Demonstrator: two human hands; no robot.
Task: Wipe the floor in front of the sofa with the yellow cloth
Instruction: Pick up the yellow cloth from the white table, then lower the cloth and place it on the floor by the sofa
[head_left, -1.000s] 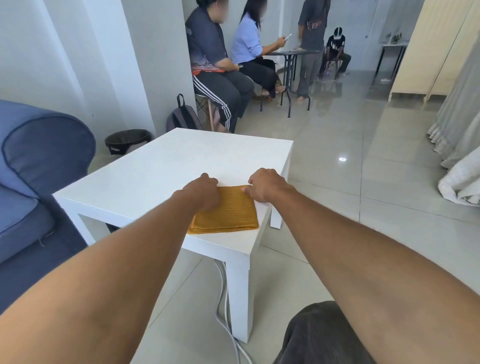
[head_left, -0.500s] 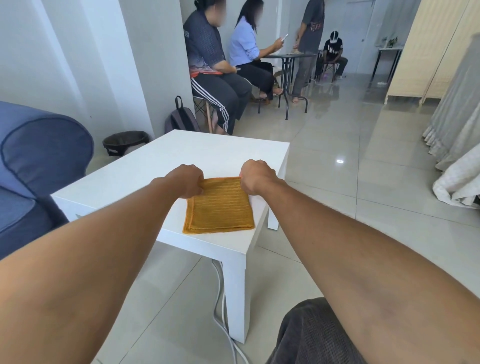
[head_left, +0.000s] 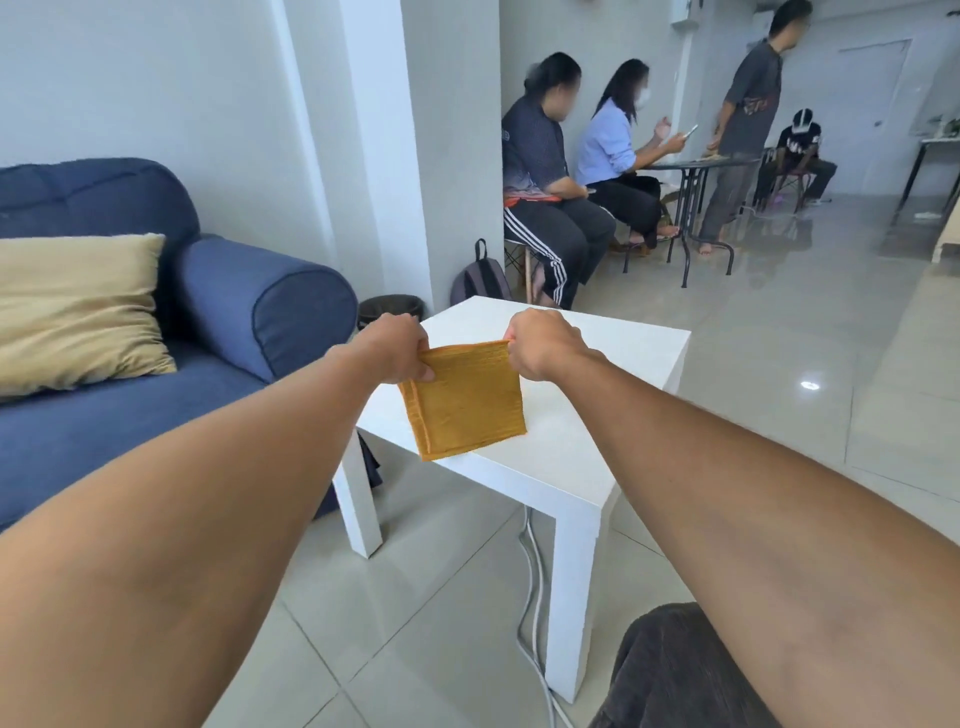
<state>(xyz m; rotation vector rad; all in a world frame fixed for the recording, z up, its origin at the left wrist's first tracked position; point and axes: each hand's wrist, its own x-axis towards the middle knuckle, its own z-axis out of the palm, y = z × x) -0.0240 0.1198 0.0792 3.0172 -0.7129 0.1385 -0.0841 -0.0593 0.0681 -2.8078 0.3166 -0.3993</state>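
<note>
Over the white side table (head_left: 582, 467), both fists are clenched on the yellow cloth (head_left: 467, 402), left hand (head_left: 397, 345) pinching its top left corner and right hand (head_left: 540, 345) its top right, so it hangs folded between them, blue sofa (head_left: 156, 332) at left.

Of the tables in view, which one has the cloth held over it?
The white square side table beside the blue sofa. Both hands hold the folded yellow cloth above it; the dark round table stands far back among seated people.
</note>
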